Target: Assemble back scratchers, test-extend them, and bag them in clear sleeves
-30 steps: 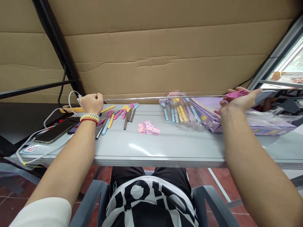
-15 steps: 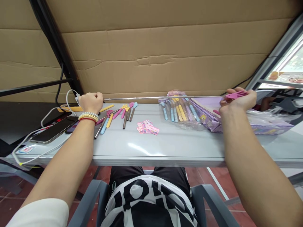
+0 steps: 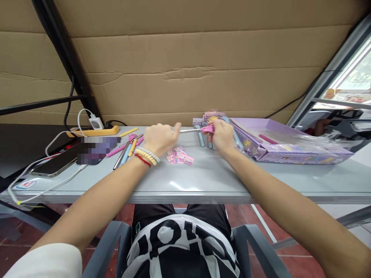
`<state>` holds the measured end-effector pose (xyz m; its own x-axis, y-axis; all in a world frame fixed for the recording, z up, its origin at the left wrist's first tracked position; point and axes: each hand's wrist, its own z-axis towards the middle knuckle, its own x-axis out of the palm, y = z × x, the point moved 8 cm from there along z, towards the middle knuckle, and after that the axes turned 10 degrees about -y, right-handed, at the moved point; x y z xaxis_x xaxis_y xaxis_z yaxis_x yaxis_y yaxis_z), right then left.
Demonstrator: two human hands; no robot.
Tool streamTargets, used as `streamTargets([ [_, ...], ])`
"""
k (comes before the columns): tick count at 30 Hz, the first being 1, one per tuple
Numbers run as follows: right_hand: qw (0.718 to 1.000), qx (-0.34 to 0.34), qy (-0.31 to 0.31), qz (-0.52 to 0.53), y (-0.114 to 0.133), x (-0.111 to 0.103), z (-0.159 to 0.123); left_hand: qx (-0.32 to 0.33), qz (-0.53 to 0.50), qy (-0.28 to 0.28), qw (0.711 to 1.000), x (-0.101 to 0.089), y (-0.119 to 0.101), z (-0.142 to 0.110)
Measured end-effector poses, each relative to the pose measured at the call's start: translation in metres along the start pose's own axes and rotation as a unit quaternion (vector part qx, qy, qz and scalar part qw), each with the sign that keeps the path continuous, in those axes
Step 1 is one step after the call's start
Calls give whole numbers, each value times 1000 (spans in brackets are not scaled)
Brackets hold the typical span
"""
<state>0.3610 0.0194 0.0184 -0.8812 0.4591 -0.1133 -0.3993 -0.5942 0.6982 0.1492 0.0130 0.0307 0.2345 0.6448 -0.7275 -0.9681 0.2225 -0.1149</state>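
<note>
My left hand (image 3: 160, 138) is closed round the handle end of a telescopic back scratcher (image 3: 189, 130). Only a short length of its steel rod shows between my hands. My right hand (image 3: 222, 135) pinches the pink claw head (image 3: 207, 129) at the other end. Both hands hover just above the grey table (image 3: 208, 181), near its middle. Small pink stickers (image 3: 180, 156) lie under and between my hands. Several collapsed scratchers with coloured handles (image 3: 129, 147) lie to the left of my left hand.
A clear bag of more scratchers (image 3: 209, 119) and an open purple box (image 3: 278, 144) sit right of my hands. At the left lie a phone (image 3: 55, 164), white cables, a blurred dark item and a yellow power strip (image 3: 92, 132). Cardboard stands behind the table.
The rod was stretched wide across the table between my spread hands. Both hands have come together at the middle and the rod has collapsed to a short stub.
</note>
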Motion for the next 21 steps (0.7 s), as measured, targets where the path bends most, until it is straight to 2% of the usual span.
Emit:
streamTargets([
  [2, 997, 65, -16, 39, -5, 11, -15, 48, -20, 23, 998, 7, -21, -10],
  [4, 996, 69, 4, 52, -1, 18, -24, 67, -26, 34, 997, 13, -27, -15],
  [7, 996, 50, 58, 38, 6, 23, -28, 70, -19, 27, 997, 16, -20, -13],
  [10, 996, 33, 86, 2, 9, 24, -27, 86, -19, 22, 996, 17, -14, -9],
  [17, 991, -49, 85, -94, 9, 15, -17, 158, -26, 16, 987, 17, -15, -9],
  [21, 984, -117, 83, -110, 19, 4, -13, 176, -77, 22, 981, 16, -16, -8],
])
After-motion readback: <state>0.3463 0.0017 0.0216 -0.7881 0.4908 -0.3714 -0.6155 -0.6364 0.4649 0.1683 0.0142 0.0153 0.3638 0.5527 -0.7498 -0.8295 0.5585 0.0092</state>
